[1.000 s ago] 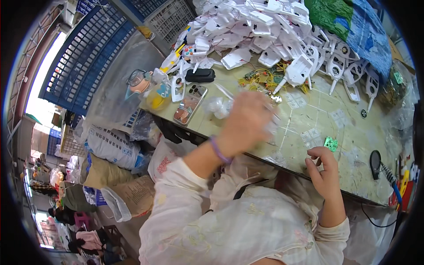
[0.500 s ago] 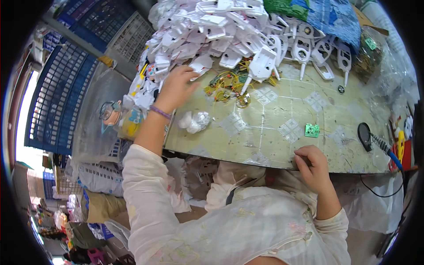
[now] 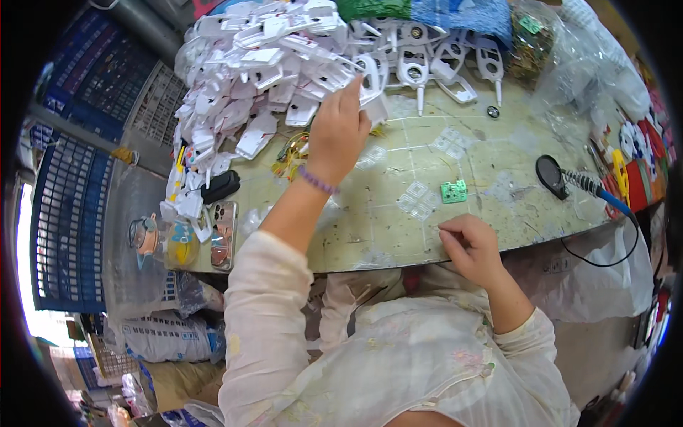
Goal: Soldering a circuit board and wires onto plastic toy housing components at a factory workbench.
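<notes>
My left hand reaches over the middle of the table, its fingers closed round a white plastic housing. The hand covers most of that housing, and its grip is partly hidden. Under and beside the hand lies a tangle of small circuit boards with yellow and red wires. My right hand rests at the table's front edge with nothing in it, fingers loosely curled and thumb apart. Just beyond it, a green circuit board lies flat on the table.
White plastic shells are heaped at the back left, and more housings lie at the back. A phone and a black case sit at left. A corded tool with a coiled spring and a yellow-handled tool are at right.
My left hand has moved right, from the heap of white shells to the white housing, which has turned to a flatter slant. My right hand stays by the table edge. The view has shifted.
</notes>
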{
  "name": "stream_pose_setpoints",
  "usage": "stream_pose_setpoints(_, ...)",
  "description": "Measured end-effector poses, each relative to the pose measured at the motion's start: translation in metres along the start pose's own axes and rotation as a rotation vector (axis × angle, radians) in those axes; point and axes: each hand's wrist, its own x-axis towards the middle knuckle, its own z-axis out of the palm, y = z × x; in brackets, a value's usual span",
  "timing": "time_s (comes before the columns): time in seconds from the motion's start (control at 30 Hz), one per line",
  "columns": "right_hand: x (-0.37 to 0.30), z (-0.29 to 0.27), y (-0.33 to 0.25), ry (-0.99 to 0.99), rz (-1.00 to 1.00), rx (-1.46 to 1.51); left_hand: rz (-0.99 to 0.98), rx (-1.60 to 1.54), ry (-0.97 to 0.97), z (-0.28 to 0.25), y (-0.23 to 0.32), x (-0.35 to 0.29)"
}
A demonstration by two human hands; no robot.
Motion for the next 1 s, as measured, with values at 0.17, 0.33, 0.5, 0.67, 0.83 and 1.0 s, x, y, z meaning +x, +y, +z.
stream_pose_setpoints(0.17,0.003,0.000,0.004,0.038,0.205,0.304,0.092,0.034,-0.153,-0.022,0.021,-0.036)
stream_pose_setpoints(0.33,0.002,0.000,0.001,-0.008,0.167,0.241,-0.293,0.085,-0.487,-0.007,-0.007,-0.025)
stream_pose_setpoints(0.5,-0.002,-0.003,0.000,-0.013,0.132,0.179,-0.237,-0.010,-0.444,-0.011,0.008,-0.025)
stream_pose_setpoints(0.67,-0.006,-0.003,0.006,0.113,0.094,0.207,0.307,-0.154,-0.278,-0.036,0.045,-0.053)
stream_pose_setpoints(0.83,-0.006,-0.011,-0.003,0.188,0.075,0.181,0.397,-0.277,-0.380,-0.052,0.075,-0.083)
stream_pose_setpoints(1.0,-0.008,-0.020,0.002,0.093,-0.031,0.020,0.284,-0.487,-0.462,-0.063,0.075,-0.085)
